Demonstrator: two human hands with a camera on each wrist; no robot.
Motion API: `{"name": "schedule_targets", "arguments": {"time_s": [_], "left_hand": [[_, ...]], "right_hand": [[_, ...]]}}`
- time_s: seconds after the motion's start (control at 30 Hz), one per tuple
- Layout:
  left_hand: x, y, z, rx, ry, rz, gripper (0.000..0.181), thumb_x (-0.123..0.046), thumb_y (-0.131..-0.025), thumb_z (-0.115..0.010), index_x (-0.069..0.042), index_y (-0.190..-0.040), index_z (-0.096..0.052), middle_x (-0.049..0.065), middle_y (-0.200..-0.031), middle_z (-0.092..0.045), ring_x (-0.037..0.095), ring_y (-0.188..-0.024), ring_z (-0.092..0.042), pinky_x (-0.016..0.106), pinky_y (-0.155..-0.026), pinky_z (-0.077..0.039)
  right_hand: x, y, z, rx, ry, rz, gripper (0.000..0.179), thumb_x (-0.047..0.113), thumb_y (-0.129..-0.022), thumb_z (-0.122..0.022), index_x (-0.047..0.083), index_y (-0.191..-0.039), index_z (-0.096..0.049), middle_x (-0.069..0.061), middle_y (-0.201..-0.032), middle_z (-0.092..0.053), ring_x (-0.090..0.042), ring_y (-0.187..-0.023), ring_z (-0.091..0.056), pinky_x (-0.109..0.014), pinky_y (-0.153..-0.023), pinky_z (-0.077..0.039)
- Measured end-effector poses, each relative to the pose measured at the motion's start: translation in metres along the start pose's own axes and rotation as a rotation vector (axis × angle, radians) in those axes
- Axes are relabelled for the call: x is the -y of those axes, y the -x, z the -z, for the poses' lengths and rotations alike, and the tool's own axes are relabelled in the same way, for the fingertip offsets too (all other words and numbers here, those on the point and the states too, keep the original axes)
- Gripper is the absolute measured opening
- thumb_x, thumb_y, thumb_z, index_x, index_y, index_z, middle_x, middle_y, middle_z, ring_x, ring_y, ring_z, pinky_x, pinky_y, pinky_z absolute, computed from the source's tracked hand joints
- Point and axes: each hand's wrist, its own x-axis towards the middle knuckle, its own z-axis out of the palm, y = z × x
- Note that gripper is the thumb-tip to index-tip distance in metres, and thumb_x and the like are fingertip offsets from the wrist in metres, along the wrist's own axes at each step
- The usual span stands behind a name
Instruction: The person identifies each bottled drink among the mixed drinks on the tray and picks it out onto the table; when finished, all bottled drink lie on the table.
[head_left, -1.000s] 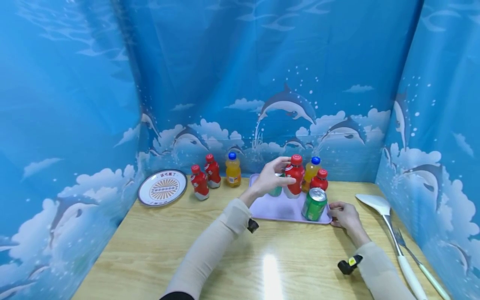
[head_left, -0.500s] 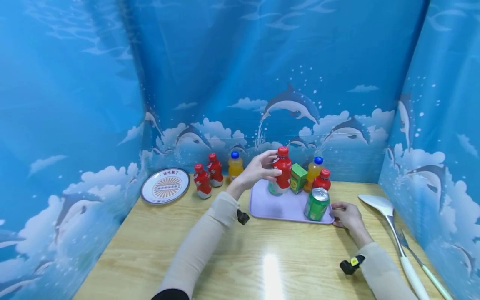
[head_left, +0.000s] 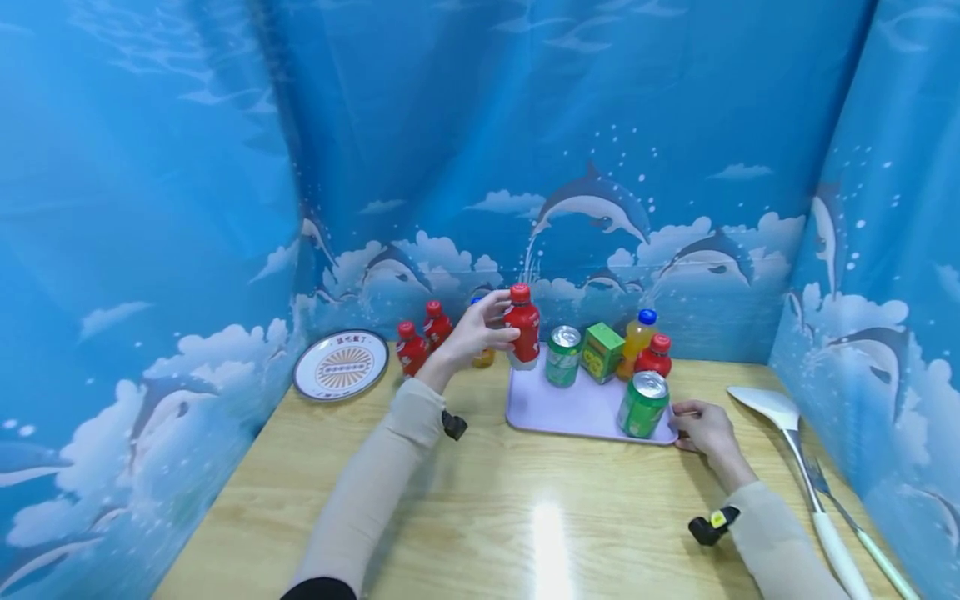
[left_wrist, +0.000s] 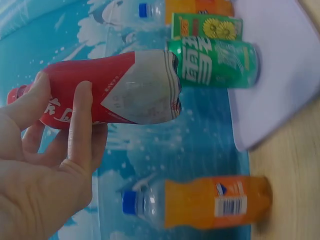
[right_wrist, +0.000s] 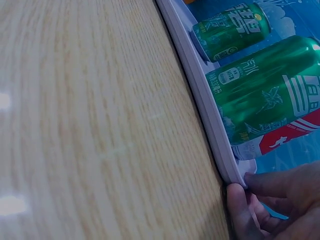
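My left hand (head_left: 474,333) grips a red-labelled drink bottle (head_left: 522,321), which hangs upright in the air at the back left corner of the lilac tray (head_left: 555,414). In the left wrist view, thumb and fingers wrap the bottle's upper part. My right hand (head_left: 705,429) pinches the tray's front right corner, thumb and fingers at the rim (right_wrist: 227,165). Standing on the tray are two green soda cans, one at the front (head_left: 642,407) and one at the back (head_left: 563,357), a green drink carton (head_left: 602,353), an orange-drink bottle (head_left: 638,340) and another red bottle (head_left: 655,357).
Left of the tray, a second orange-drink bottle (left_wrist: 210,202) stands on the table, partly hidden by my left hand in the head view. Two red bottles (head_left: 412,350) and a patterned plate (head_left: 341,367) are farther left. A long-handled turner (head_left: 772,410) and fork (head_left: 819,479) lie at right.
My left hand has carried the red bottle leftward from above the tray's middle to its left end, uncovering the carton and back can. The right hand stays at the tray corner.
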Motion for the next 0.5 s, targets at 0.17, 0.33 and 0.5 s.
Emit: {"name": "schedule_targets", "arguments": {"time_s": [0.17, 0.33, 0.5], "left_hand": [[0.007, 0.006, 0.015, -0.087, -0.03, 0.019, 0.069, -0.008, -0.096, -0.076, -0.021, -0.157, -0.047, 0.012, -0.162, -0.049, 0.037, -0.148, -0.05, 0.046, -0.095, -0.065], [0.014, 0.016, 0.026, -0.165, -0.067, 0.043, 0.073, -0.007, -0.095, -0.076, -0.022, -0.159, -0.045, 0.013, -0.165, -0.046, 0.037, -0.151, -0.046, 0.049, -0.103, -0.061], [0.022, 0.027, 0.036, -0.223, -0.133, 0.029, 0.069, -0.007, -0.094, -0.077, -0.022, -0.156, -0.051, 0.013, -0.159, -0.053, 0.038, -0.144, -0.052, 0.053, -0.111, -0.056]], "right_hand": [[0.003, 0.002, 0.001, 0.011, -0.008, 0.009, 0.048, 0.004, -0.1, -0.063, -0.014, -0.143, -0.05, -0.007, -0.095, -0.067, -0.007, -0.077, -0.065, -0.024, -0.065, -0.064], [0.001, 0.001, 0.001, 0.016, -0.007, 0.004, 0.048, 0.004, -0.1, -0.063, -0.014, -0.143, -0.05, -0.006, -0.095, -0.066, -0.006, -0.077, -0.065, -0.025, -0.065, -0.064], [-0.004, -0.002, 0.0, 0.007, 0.004, 0.002, 0.047, 0.004, -0.099, -0.064, -0.013, -0.142, -0.051, -0.005, -0.096, -0.069, -0.005, -0.077, -0.066, -0.026, -0.066, -0.064]]}}
